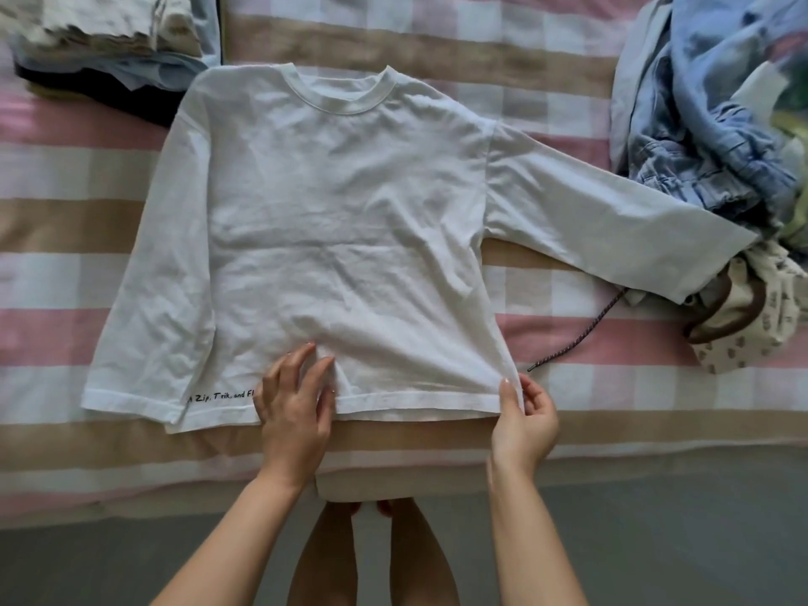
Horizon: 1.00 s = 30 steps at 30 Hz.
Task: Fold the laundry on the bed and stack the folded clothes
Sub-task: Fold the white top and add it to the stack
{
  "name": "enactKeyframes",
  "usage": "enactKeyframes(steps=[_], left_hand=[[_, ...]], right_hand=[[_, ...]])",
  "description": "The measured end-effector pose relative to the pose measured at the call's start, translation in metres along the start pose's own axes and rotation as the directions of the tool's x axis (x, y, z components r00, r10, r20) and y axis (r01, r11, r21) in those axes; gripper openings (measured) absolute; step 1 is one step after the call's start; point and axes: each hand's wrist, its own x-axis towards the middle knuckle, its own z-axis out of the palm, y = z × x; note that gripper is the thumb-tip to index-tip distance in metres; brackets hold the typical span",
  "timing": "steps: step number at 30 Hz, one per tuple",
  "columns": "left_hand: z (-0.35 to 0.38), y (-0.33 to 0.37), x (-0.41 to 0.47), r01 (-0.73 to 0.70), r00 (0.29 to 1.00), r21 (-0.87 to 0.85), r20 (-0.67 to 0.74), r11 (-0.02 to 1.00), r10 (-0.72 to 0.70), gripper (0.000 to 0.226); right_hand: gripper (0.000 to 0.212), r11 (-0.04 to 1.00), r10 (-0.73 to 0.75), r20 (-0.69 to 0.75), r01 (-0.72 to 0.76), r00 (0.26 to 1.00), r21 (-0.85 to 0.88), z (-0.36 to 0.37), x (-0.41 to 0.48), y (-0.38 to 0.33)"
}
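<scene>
Pinched between the thumb and curled fingers of the right hand (524, 413) is the near right hem corner of the white long-sleeved shirt (341, 203), pulling the cloth taut. The left hand (297, 404) rests on the middle of the hem, fingers spread and slightly bent, fingertips pressing into a small ridge of fabric; it grips nothing that I can see.

The shirt lies flat, neck away, on the checked pink, beige and white bed cover (65, 220). It is soft, creased cotton with a ribbed round collar. 1 sleeve lies along its side, the other angles toward the right edge.

Both forearms reach straight in from the near edge.
</scene>
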Motion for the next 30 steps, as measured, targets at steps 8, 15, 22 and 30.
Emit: enactKeyframes(steps=[8, 15, 22, 30], left_hand=[[-0.002, -0.007, 0.001, -0.048, 0.999, 0.03, -0.014, 0.998, 0.048, 0.034], [-0.053, -0.059, 0.01, 0.087, 0.95, -0.073, -0.294, 0.994, -0.105, 0.033], [-0.074, -0.117, -0.002, 0.156, 0.973, 0.044, -0.179, 0.987, -0.145, 0.045], [-0.086, -0.136, 0.004, 0.517, 0.707, -0.331, -0.356, 0.789, -0.612, 0.071]], right_hand=[[0.025, 0.9, -0.24, -0.081, 0.191, 0.967, -0.392, 0.008, 0.0, 0.004], [0.02, 0.641, -0.603, 0.473, 0.744, 0.642, -0.192, 0.067, -0.073, -0.022], [0.02, 0.533, -0.363, 0.877, 0.842, 0.314, -0.08, 0.164, -0.148, -0.026], [0.031, 0.715, -0.209, 0.847, 0.668, 0.488, -0.208, 0.218, -0.171, -0.031]])
